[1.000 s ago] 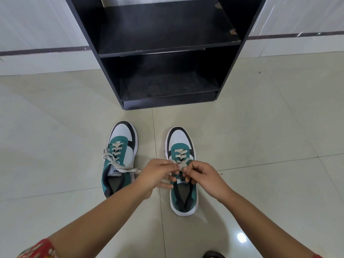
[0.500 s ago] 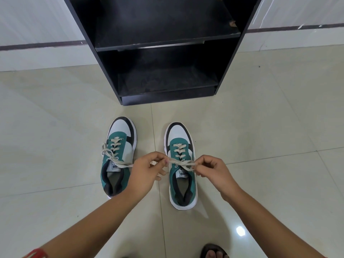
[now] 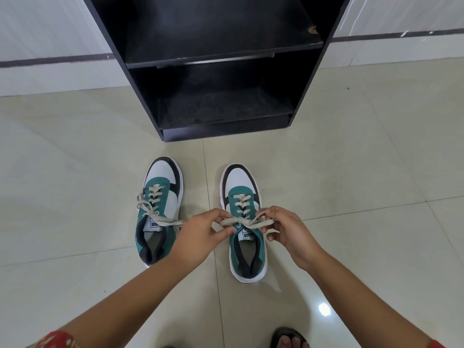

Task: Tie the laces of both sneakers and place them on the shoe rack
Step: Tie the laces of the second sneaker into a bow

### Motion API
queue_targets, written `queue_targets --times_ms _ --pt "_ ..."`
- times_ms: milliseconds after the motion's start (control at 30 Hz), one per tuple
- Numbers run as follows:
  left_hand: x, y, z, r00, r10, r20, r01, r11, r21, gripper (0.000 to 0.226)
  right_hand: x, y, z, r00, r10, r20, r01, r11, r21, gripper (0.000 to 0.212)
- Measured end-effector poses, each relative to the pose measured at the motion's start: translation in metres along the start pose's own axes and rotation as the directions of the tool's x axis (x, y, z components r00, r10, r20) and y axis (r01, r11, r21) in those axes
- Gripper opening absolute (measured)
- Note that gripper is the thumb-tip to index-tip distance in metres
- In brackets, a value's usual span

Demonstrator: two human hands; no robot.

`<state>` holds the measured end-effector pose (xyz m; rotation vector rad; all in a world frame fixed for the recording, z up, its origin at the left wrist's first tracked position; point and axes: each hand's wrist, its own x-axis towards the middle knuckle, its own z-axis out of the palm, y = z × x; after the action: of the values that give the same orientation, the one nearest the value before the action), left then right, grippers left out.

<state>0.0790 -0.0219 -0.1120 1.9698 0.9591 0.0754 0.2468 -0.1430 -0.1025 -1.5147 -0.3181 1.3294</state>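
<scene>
Two green, white and black sneakers stand side by side on the tiled floor, toes pointing at the rack. The right sneaker (image 3: 244, 249) has its cream laces (image 3: 240, 223) stretched sideways into a bow across the tongue. My left hand (image 3: 200, 234) pinches the left loop and my right hand (image 3: 288, 229) pinches the right loop. The left sneaker (image 3: 160, 197) has a tied bow, with one lace end trailing toward my left hand. The black shoe rack (image 3: 216, 54) stands just beyond the shoes, both shelves bare.
Pale floor tiles (image 3: 351, 172) spread all around the shoes. A white wall with a dark stripe (image 3: 50, 60) runs behind the rack. A sandalled foot (image 3: 288, 339) shows at the bottom edge.
My hands were close together at the knot, then pulled apart sideways, drawing the right sneaker's lace loops out. The view has shifted slightly toward the rack.
</scene>
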Motion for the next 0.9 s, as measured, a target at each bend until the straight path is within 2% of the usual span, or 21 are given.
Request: queue_targets --times_ms 100,167,233,300,367,400,433,467,533,567,600,633,667,800,900 --pt "0.002 0.002 0.0 1.0 -0.009 -0.03 0.007 0.997 -0.077 0.008 0.003 -0.002 0.006 0.991 0.052 0.122 -0.083 0.961 0.264 0.035" --pt "0.002 0.003 -0.001 0.997 -0.071 -0.01 0.066 0.962 -0.265 0.01 0.004 -0.003 0.008 0.983 0.104 0.151 -0.158 0.897 0.412 0.035" --pt "0.001 0.004 -0.001 0.988 -0.146 0.048 0.149 0.837 -0.526 0.015 0.004 0.0 0.01 0.982 0.136 0.131 -0.184 0.849 0.496 0.03" --pt "-0.002 0.006 0.0 0.979 -0.17 0.115 0.199 0.648 -0.735 0.017 0.006 0.005 0.012 0.981 0.16 0.112 -0.195 0.801 0.566 0.032" --pt "-0.005 0.009 0.005 0.966 -0.156 0.206 0.257 0.486 -0.835 0.018 0.009 0.009 0.013 0.98 0.181 0.08 -0.19 0.749 0.635 0.035" --pt "-0.005 0.011 0.008 0.954 -0.162 0.251 0.297 0.438 -0.849 0.018 0.01 0.011 0.013 0.981 0.187 0.06 -0.179 0.727 0.662 0.037" --pt "-0.003 0.013 0.01 0.942 -0.177 0.285 0.335 0.438 -0.834 0.017 0.012 0.012 0.013 0.98 0.193 0.039 -0.167 0.71 0.684 0.038" --pt "-0.001 0.014 0.012 0.936 -0.205 0.288 0.353 0.501 -0.79 0.018 0.013 0.012 0.013 0.98 0.2 0.019 -0.156 0.697 0.7 0.039" --pt "0.004 0.014 0.01 0.968 -0.181 0.173 0.248 0.786 -0.566 0.022 0.014 0.014 0.011 0.978 0.21 -0.018 -0.132 0.68 0.722 0.042" --pt "0.006 0.013 0.008 0.989 -0.091 0.114 0.125 0.93 -0.347 0.021 0.014 0.013 0.009 0.976 0.213 -0.04 -0.119 0.682 0.721 0.043" --pt "0.006 0.013 0.006 0.995 0.006 0.095 0.0 0.998 -0.068 0.017 0.015 0.012 0.007 0.975 0.215 -0.063 -0.107 0.695 0.711 0.043" --pt "0.005 0.014 0.006 0.992 0.08 0.099 -0.097 0.98 0.175 0.012 0.015 0.011 0.004 0.973 0.218 -0.081 -0.1 0.708 0.699 0.043" --pt "0.002 0.015 0.005 0.987 0.121 0.105 -0.149 0.939 0.311 0.009 0.015 0.01 0.003 0.97 0.225 -0.093 -0.1 0.717 0.69 0.042" --pt "-0.002 0.012 0.005 0.988 0.141 0.055 -0.151 0.888 0.435 0.018 0.017 0.008 -0.002 0.96 0.259 -0.106 -0.116 0.713 0.691 0.04" --pt "0.001 0.001 0.008 0.983 0.181 0.042 -0.18 0.873 0.454 0.018 0.018 0.01 -0.004 0.954 0.278 -0.112 -0.136 0.735 0.664 0.039"
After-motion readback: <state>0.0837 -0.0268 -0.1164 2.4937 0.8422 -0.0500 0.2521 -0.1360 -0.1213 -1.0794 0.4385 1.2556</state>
